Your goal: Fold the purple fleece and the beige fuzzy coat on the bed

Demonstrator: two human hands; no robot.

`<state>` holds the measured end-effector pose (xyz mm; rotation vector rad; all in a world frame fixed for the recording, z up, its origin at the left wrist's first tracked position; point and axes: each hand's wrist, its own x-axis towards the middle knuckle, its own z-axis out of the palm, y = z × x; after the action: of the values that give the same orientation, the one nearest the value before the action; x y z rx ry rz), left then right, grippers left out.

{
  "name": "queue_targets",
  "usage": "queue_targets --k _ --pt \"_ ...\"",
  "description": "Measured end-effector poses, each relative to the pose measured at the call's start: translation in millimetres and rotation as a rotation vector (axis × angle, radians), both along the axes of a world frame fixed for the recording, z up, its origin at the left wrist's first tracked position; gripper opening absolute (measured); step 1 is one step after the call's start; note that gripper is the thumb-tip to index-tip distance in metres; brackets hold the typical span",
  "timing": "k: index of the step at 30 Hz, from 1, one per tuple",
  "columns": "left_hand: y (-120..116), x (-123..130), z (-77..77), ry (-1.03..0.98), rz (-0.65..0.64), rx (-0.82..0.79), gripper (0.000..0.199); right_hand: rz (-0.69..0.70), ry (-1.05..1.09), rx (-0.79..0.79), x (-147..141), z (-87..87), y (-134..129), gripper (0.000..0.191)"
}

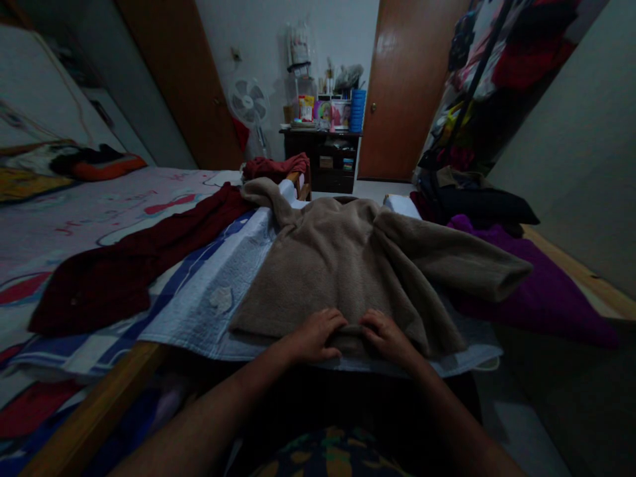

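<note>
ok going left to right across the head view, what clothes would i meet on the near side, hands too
dark red garment → beige top, with left hand then right hand at its near edge → purple garment

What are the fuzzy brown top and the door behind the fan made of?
The brown top looks like soft, plush fleece, maybe fake fur, because its surface is fuzzy and dull. The door behind the fan seems to be brown wood, though it's too dim to be sure.
</note>
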<state>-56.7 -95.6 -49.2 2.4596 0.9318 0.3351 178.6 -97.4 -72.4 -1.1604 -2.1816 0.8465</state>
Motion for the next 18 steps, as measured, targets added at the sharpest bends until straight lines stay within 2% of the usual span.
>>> queue_targets --k 5,7,10,13,18 --pt "-5 2 -7.0 0.035 0.075 0.083 0.054 -0.021 0.039 -0.012 -1 0.7 -4 0.011" --pt "-8 2 -14.0 0.054 0.099 0.164 0.047 -0.039 0.052 -0.031 -1 0.3 -5 0.01" --pt "-14 2 -24.2 0.08 0.085 0.367 0.022 -0.069 0.063 -0.058 -2 -1.2 -6 0.01" --pt "-19 4 -27.4 0.049 0.08 0.54 0.015 -0.101 0.093 -0.07 -2 -2.0 -6 0.009" --pt "-27 19 -21.1 0.017 0.174 0.567 0.018 -0.116 0.167 -0.072 -1 4.8 -4 0.013"
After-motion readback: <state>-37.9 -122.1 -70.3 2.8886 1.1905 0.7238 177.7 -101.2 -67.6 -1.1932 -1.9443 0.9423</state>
